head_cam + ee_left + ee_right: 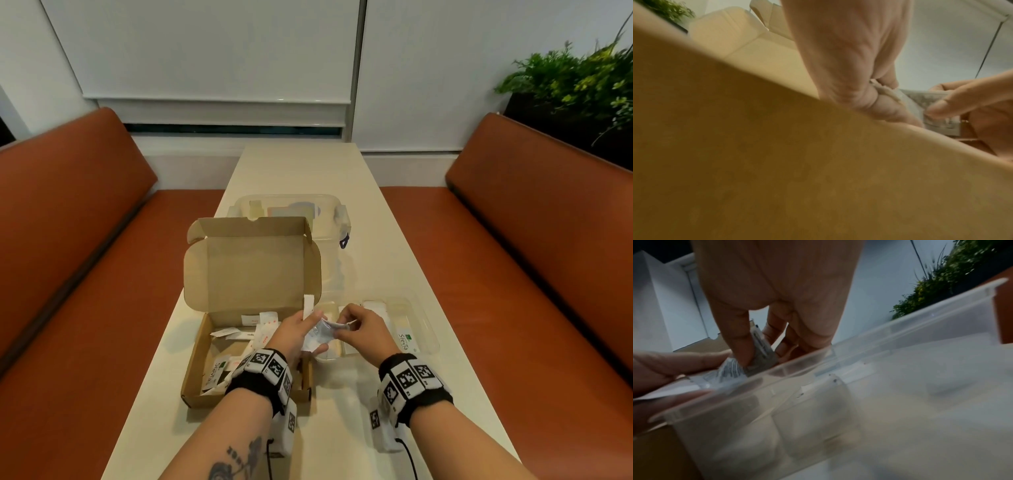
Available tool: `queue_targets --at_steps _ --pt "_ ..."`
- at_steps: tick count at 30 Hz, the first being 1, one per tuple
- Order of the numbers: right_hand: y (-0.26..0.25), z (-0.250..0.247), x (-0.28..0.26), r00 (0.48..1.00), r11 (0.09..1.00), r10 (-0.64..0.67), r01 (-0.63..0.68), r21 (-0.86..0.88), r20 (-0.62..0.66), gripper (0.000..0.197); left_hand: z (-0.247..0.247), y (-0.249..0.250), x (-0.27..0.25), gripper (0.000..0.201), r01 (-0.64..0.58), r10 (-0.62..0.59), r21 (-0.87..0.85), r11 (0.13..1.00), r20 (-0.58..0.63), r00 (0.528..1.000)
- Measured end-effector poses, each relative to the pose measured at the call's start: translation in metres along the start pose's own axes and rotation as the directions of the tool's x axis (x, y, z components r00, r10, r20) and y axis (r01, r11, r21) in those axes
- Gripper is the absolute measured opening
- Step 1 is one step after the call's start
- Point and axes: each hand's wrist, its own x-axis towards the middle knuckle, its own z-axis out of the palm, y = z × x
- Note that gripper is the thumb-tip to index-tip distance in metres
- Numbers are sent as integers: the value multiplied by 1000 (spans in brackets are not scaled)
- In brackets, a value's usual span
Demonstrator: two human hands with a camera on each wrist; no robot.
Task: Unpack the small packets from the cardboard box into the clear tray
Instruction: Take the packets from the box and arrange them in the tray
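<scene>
The open cardboard box [205, 346] lies left of the clear tray [428, 329], with several white packets [260, 330] loose inside it. Above the gap between box and tray, my left hand [317, 332] grips a small bunch of packets, one tall white strip [308, 305] sticking up. My right hand [342, 325] pinches a grey foil packet [323, 334] from that bunch. The right wrist view shows thumb and fingers closed on the grey packet [764, 352] just over the tray rim [859, 360]. A Stevia packet [407, 339] lies in the tray.
A second clear lidded container [339, 212] stands behind the box on the long cream table [308, 164]. Orange benches [68, 222] run along both sides. A green plant [575, 78] sits at the back right. The raised box lid [253, 263] stands upright.
</scene>
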Motion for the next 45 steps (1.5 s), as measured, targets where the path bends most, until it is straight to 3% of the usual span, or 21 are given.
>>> queue_targets --at_steps 7,15,18,22,27,34,38,41,45 --pt "5 -13 -5 996 971 70 -54 235 -60 22 0 -1 1 21 -8 8 2 1000 -7 1000" --pt "18 -47 -2 941 931 110 16 366 -321 17 2 -1 -1 15 -13 13 8 1000 -28 1000" --pt "25 -61 -5 936 933 127 -1 360 -327 10 2 -1 -1 15 -7 7 -3 1000 -29 1000" --pt "31 -71 -9 929 835 205 -2 550 -307 11 2 -1 -1 17 -13 13 -3 1000 -29 999" --pt "39 -75 -12 932 930 170 -45 364 -321 15 14 2 1 17 -11 8 62 998 36 999" --pt "49 -84 -13 915 952 219 -124 280 -340 36 52 -7 6 10 -4 -9 120 993 113 994" --pt "48 -99 -5 880 977 206 -208 43 -429 23 64 -11 10 11 -29 15 125 992 111 994" --pt "44 -109 4 852 928 215 -331 -173 -477 11 68 -14 11 11 -55 46 106 993 87 995" --pt "41 -106 17 867 882 245 -385 -272 -433 10 69 -17 11 12 -55 50 70 996 74 996"
